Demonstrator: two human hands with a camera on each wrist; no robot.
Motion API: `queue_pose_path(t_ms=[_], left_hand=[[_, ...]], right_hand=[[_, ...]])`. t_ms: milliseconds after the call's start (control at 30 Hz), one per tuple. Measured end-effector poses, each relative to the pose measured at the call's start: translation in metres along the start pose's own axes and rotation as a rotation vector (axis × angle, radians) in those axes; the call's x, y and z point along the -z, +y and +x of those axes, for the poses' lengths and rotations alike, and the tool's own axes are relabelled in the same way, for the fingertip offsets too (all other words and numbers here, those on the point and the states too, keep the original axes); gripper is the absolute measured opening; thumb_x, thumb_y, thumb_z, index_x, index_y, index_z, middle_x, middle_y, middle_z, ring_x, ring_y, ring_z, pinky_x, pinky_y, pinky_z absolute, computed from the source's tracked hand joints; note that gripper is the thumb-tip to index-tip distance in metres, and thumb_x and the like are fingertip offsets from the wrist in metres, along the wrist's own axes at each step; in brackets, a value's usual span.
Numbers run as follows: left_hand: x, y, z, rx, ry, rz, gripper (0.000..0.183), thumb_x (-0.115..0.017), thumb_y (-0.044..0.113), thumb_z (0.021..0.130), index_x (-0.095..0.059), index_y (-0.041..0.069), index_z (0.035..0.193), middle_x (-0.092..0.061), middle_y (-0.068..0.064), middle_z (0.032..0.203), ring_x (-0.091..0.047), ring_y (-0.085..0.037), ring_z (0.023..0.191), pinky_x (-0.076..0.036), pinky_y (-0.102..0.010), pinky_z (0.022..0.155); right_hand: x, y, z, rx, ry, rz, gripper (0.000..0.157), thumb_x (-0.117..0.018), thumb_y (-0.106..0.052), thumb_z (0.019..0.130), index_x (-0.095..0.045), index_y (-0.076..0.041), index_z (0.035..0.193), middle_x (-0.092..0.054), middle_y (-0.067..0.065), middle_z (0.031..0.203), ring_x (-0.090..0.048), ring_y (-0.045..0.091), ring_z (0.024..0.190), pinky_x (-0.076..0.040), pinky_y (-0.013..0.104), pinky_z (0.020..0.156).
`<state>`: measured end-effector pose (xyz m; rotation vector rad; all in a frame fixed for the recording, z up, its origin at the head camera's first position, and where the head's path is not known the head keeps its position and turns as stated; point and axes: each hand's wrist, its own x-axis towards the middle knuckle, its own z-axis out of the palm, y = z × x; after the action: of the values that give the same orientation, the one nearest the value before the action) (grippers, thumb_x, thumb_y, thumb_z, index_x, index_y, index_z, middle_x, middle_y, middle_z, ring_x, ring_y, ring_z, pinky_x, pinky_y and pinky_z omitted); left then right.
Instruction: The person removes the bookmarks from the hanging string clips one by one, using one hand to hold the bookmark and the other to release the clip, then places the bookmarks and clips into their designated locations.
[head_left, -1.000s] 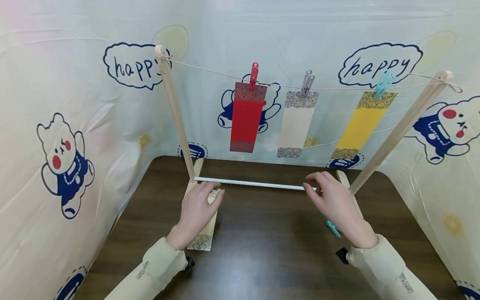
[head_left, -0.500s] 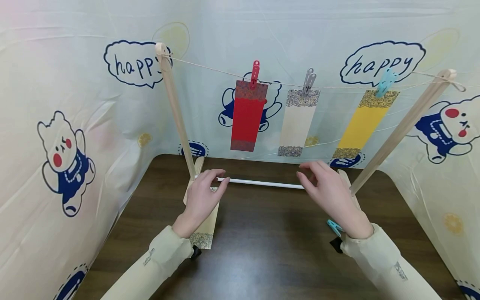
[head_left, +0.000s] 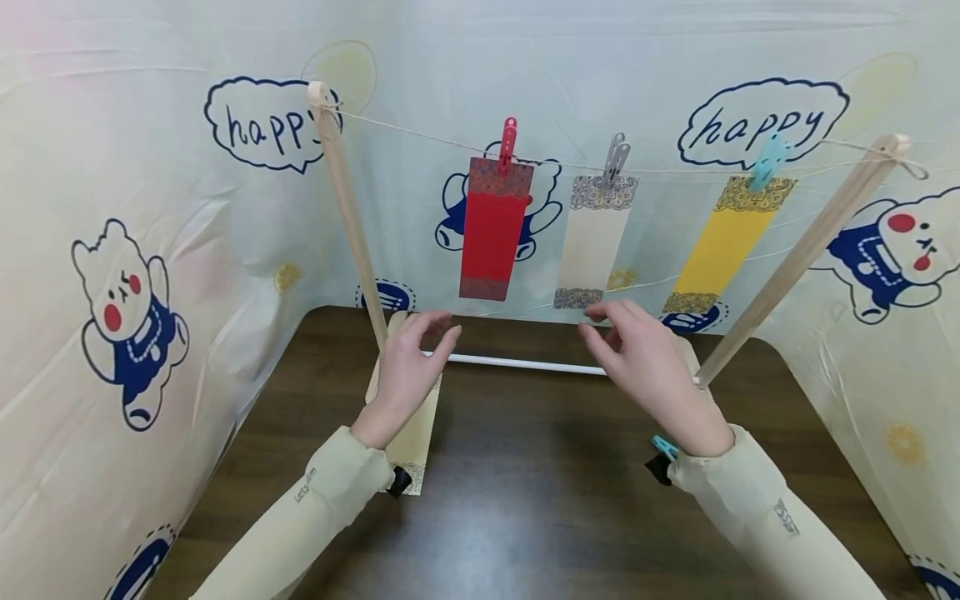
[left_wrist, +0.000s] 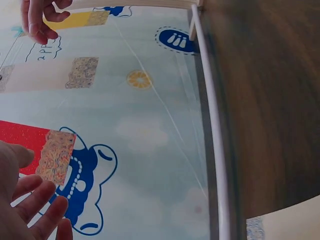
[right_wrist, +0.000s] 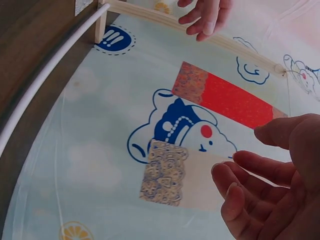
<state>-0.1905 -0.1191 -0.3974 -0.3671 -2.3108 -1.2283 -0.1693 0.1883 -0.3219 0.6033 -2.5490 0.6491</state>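
Note:
My left hand is raised above the table at the left, its fingers loosely bent and holding nothing. Opposite it, my right hand hovers with thumb and fingers apart, fingertips overlapping the lower end of a white paper strip in the head view. That strip hangs from a string by a grey clothespin. To its left a red paper strip hangs from a red clothespin; to its right a yellow strip hangs from a light blue clothespin.
Two wooden posts carry the string, and a white rod joins them low down. A cream patterned strip lies on the dark table, partly under my left hand. Another blue clothespin lies near my right wrist. Printed cloth surrounds the table.
Both hands have risen and moved inward from near the rod's ends, toward the hanging strips. The strips and clothespins stay where they were.

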Motion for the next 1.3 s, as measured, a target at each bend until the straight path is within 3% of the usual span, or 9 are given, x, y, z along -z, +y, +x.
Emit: queue_pose_path(t_ms=[267,533,700,1000,1300], left_hand=[[0.0,0.002,0.021,-0.001,0.032,-0.103,0.028,-0.072,0.018,0.1,-0.072,0.006,0.125,-0.073,-0.012,0.117,-0.069,-0.024,0.099,-0.057,-0.039,0.078],[0.0,0.006,0.041,0.038,0.034,-0.163,0.034,-0.07,0.026,0.102,-0.07,0.007,0.13,-0.072,-0.009,0.125,-0.067,-0.022,0.105,-0.058,-0.037,0.079],[-0.002,0.01,0.047,0.08,0.014,-0.189,0.038,-0.069,0.031,0.102,-0.068,0.01,0.133,-0.07,-0.007,0.13,-0.064,-0.02,0.109,-0.056,-0.035,0.08],[-0.005,0.009,0.056,0.103,0.057,-0.241,0.036,-0.069,0.031,0.103,-0.068,0.011,0.132,-0.07,-0.009,0.13,-0.064,-0.021,0.111,-0.055,-0.038,0.085],[-0.008,0.011,0.063,0.122,0.044,-0.257,0.041,-0.069,0.034,0.102,-0.065,0.012,0.137,-0.068,-0.004,0.133,-0.062,-0.019,0.117,-0.057,-0.042,0.09]], right_hand=[[0.008,-0.011,0.016,0.001,0.019,0.017,0.021,-0.069,-0.024,0.102,-0.072,-0.011,0.117,-0.07,0.005,0.101,-0.061,0.015,0.071,-0.05,0.036,0.06],[0.018,-0.025,0.042,0.023,0.056,0.044,0.023,-0.07,-0.023,0.101,-0.072,-0.008,0.118,-0.072,0.009,0.111,-0.064,0.02,0.077,-0.053,0.038,0.066],[0.021,-0.03,0.051,0.037,0.078,0.057,0.024,-0.068,-0.024,0.102,-0.072,-0.008,0.12,-0.073,0.01,0.114,-0.064,0.02,0.076,-0.053,0.037,0.066],[0.028,-0.04,0.068,0.063,0.107,0.091,0.026,-0.068,-0.022,0.102,-0.07,-0.008,0.123,-0.072,0.011,0.119,-0.065,0.02,0.077,-0.057,0.039,0.07],[0.037,-0.055,0.089,0.023,0.111,0.115,0.031,-0.068,-0.025,0.102,-0.069,-0.007,0.126,-0.07,0.011,0.122,-0.068,0.023,0.081,-0.059,0.039,0.076]])
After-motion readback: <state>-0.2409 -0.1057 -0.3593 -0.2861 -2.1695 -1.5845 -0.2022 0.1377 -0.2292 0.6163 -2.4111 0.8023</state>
